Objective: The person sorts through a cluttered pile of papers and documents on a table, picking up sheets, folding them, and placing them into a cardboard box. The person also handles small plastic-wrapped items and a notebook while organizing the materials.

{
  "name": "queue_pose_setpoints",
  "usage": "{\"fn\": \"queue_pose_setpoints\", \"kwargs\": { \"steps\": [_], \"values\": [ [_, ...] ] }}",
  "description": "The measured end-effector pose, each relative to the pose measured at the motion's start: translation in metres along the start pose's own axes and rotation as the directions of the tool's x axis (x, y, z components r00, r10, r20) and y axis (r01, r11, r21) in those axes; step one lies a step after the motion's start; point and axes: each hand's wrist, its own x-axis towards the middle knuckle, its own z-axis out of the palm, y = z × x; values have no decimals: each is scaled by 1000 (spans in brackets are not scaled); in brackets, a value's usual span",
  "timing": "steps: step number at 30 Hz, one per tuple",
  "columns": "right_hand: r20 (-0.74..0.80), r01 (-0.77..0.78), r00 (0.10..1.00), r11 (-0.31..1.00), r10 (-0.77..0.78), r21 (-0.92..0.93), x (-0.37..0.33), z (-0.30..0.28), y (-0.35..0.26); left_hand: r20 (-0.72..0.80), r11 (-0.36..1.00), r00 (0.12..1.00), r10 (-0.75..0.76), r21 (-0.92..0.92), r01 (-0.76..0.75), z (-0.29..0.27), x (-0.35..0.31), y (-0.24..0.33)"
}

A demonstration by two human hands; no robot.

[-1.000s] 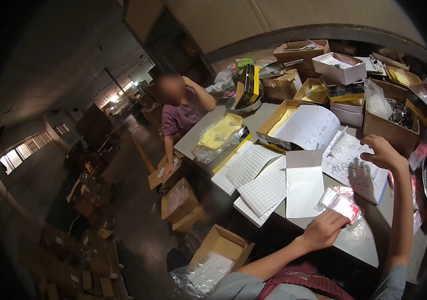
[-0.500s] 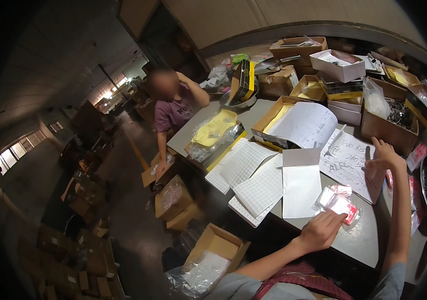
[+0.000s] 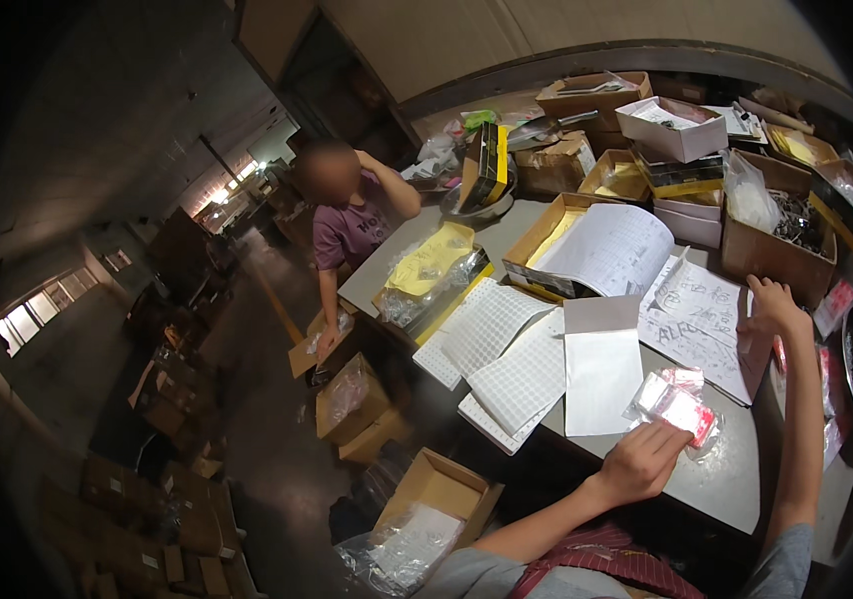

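My left hand (image 3: 643,461) is closed on a clear plastic packet (image 3: 679,406) with a white and red insert, at the near edge of the grey table (image 3: 721,489). Its fingertips press on the packet's near side. Farther right, my right hand (image 3: 778,307) rests at the right edge of a pad of paper (image 3: 691,321) covered in large handwriting. The right fingers are apart and stretched toward a cardboard box, with nothing visible held in them. Left of the packet lies a blank white paper folder (image 3: 603,381) with a grey flap.
Sheets of small white labels (image 3: 506,349) and an open notebook (image 3: 606,245) on a box lie to the left. Boxes (image 3: 781,250) crowd the back right. Across the table sits another person (image 3: 352,230). An open carton (image 3: 436,489) stands below the table's left edge.
My right hand has shifted slightly at the pad's edge, its fingers a little less spread. My left hand stays on the packet. The view has tilted very slightly.
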Motion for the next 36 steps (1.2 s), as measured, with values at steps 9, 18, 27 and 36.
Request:
{"fn": "queue_pose_setpoints", "kwargs": {
  "steps": [9, 18, 27, 36],
  "values": [
    [-101, -26, 995, 989, 11, -148, 7, 12, 1, -13, 1000, 1000, 2, 6, -1, 2, -1, 1],
    [-70, -56, 996, 997, 52, -53, 8, 12, 5, -18, 1000, 1000, 2, -5, -2, 2, -1, 2],
    [-203, 115, 974, 991, -100, 65, 18, 16, 12, -19, 1000, 1000, -19, 3, 19, 4, -4, 1],
    [-643, 330, 741, 939, -194, 98, 15, -8, 6, -26, 1000, 1000, -17, 3, 17, 3, -3, 3]
  ]
}}
